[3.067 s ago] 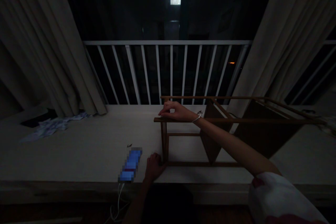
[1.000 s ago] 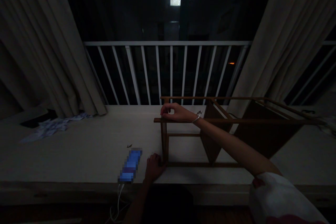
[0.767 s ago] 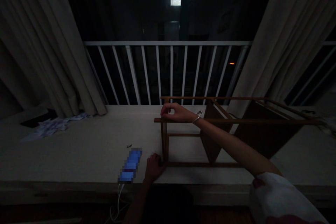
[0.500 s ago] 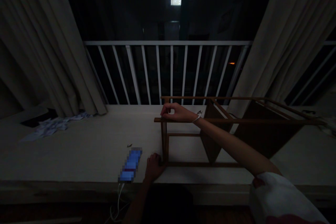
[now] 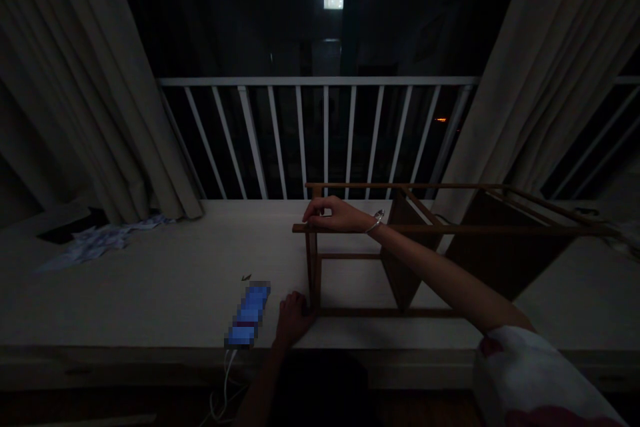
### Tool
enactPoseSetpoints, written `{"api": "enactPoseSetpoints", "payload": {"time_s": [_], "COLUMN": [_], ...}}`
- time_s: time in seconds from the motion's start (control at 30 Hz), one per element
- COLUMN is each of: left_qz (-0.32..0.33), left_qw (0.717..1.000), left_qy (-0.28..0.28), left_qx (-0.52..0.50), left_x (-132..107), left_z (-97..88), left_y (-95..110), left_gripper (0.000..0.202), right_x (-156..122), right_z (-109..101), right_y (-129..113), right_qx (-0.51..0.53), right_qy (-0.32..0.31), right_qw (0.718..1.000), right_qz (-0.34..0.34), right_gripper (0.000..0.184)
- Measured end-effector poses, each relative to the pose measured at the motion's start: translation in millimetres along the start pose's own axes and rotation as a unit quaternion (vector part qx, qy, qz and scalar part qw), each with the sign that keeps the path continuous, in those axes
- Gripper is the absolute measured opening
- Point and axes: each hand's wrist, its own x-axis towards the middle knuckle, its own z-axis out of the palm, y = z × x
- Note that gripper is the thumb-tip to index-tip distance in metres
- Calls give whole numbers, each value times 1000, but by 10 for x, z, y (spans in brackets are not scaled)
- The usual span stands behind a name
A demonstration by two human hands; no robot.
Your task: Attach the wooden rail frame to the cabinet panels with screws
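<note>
A brown wooden shelf rack [image 5: 505, 230] lies on its side on the pale ledge, its slim rails and dark shelves stretching off to the right. My right hand [image 5: 340, 213] is at the left end of its upper front rail, thumb and fingers pinched together just over the wood. Whatever sits between those fingertips is too small and dark to make out. Lower down, my left hand [image 5: 294, 317] has its fingers curled against the rack's bottom left corner, gripping it. A bracelet [image 5: 376, 221] circles my right wrist.
Left of my left hand lies a lit phone [image 5: 249, 315] with white cables [image 5: 227, 380] hanging off the ledge [image 5: 200, 307]. A small dark item [image 5: 247, 277] is above it. Crumpled papers [image 5: 100, 240] are at far left. Behind stand a white railing [image 5: 326, 140] and curtains [image 5: 115, 113].
The pinched fingers of my right hand have shifted slightly at the rail end. My left hand and the rack stay in place.
</note>
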Motion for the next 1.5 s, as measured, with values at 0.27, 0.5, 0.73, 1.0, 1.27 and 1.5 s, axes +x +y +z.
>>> {"api": "enactPoseSetpoints", "payload": {"time_s": [0.27, 0.5, 0.73, 1.0, 1.27, 1.5], "left_qz": [4, -9, -17, -36, -120, -39], "left_qw": [1000, 1000, 999, 992, 947, 885], "left_qy": [-9, -11, -20, -36, 85, 308], "left_qx": [-3, -9, -22, -118, -285, -348], "left_x": [4, -1, -50, -114, -198, 459], "left_z": [-9, -36, -84, -15, -29, -1392], "left_y": [2, 16, 48, -4, -123, 430], "left_gripper": [34, 35, 34, 53, 53, 16], "right_x": [-1, -6, -20, -18, -14, -8], "right_z": [12, 24, 24, 20, 14, 21], "right_y": [-14, -3, 8, 26, 15, 42], "right_qx": [63, 87, 96, 96, 66, 82], "right_qy": [12, 21, 31, 30, 44, 43], "right_qw": [998, 996, 995, 995, 997, 996], "right_qz": [6, 21, 10, 19, 15, 14], "right_gripper": [18, 16, 18, 21, 22, 23]}}
